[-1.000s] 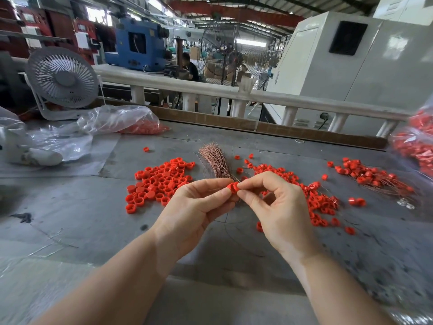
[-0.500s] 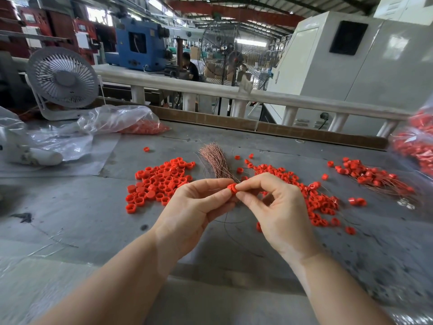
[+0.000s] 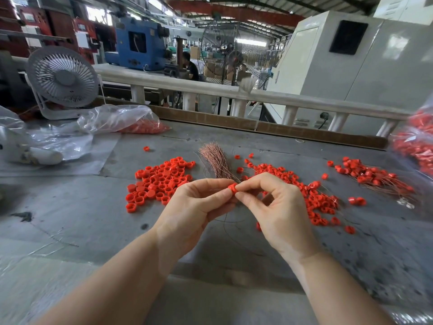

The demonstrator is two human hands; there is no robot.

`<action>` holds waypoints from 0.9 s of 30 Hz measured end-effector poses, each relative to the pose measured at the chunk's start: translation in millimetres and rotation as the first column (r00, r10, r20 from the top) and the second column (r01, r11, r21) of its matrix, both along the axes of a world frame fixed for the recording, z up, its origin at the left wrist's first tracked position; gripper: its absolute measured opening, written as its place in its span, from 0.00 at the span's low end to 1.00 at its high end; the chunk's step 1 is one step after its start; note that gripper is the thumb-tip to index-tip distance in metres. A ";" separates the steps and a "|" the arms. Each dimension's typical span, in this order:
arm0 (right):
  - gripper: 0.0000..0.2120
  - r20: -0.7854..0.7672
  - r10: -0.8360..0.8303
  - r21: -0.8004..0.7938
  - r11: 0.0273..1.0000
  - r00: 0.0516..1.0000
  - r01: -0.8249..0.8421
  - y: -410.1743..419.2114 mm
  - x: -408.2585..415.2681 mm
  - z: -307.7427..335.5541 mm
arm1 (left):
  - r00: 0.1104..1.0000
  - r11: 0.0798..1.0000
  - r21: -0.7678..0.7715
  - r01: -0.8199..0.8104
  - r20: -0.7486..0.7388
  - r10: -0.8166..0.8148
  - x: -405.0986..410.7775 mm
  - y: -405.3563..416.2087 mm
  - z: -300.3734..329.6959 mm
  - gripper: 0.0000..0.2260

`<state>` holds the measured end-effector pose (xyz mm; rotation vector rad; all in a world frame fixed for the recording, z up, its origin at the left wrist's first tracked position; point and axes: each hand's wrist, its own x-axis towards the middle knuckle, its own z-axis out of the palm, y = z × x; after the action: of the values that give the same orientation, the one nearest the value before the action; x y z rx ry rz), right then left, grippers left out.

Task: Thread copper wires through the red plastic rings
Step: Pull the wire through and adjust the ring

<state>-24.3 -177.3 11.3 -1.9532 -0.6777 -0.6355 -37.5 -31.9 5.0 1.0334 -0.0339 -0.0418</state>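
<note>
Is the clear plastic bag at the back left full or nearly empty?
Nearly empty. The clear plastic bag lies slumped flat on the table, with only a low heap of red pieces at its right end.

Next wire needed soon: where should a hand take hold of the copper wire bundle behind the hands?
Probably pinch one strand at the fanned far end of the copper wire bundle, coming from above. There the strands spread apart, so one separates easily. The near end narrows behind the left hand and right hand, both pinching the red ring.
</note>
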 end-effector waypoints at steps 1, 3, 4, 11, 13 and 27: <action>0.08 0.000 0.002 -0.003 1.000 1.000 -0.002 0.0 0.2 -0.2 | 1.000 1.000 0.007 -0.003 0.004 0.003 0.0 0.0 -0.1 0.12; 0.07 0.003 0.002 -0.010 1.000 1.000 -0.002 0.0 0.6 -0.6 | 1.000 1.000 0.029 -0.009 0.017 0.008 -0.2 0.0 -0.1 0.11; 0.07 0.003 0.000 -0.013 1.000 1.000 0.000 -0.1 0.5 -0.9 | 1.000 0.999 0.041 -0.015 0.023 0.014 -0.7 -0.3 -0.2 0.11; 0.05 0.029 0.004 -0.014 1.000 1.000 -0.003 -0.4 0.6 -2.3 | 0.998 0.996 0.069 -0.053 0.042 0.050 -2.1 -2.4 -0.4 0.12; 0.05 0.031 -0.007 -0.012 1.000 0.999 0.007 -0.3 1.0 -2.8 | 0.998 0.995 0.083 -0.057 0.043 0.053 -2.4 -2.6 -0.3 0.12; 0.02 0.050 -0.038 -0.004 0.999 0.998 0.039 -0.1 3.3 -4.7 | 0.998 0.997 0.072 -0.035 0.046 0.032 -1.3 -2.6 0.0 0.13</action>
<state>-21.0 -177.4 6.6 -1.9644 -0.6743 -0.7092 -38.8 -34.5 4.9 1.1072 -0.0557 0.0105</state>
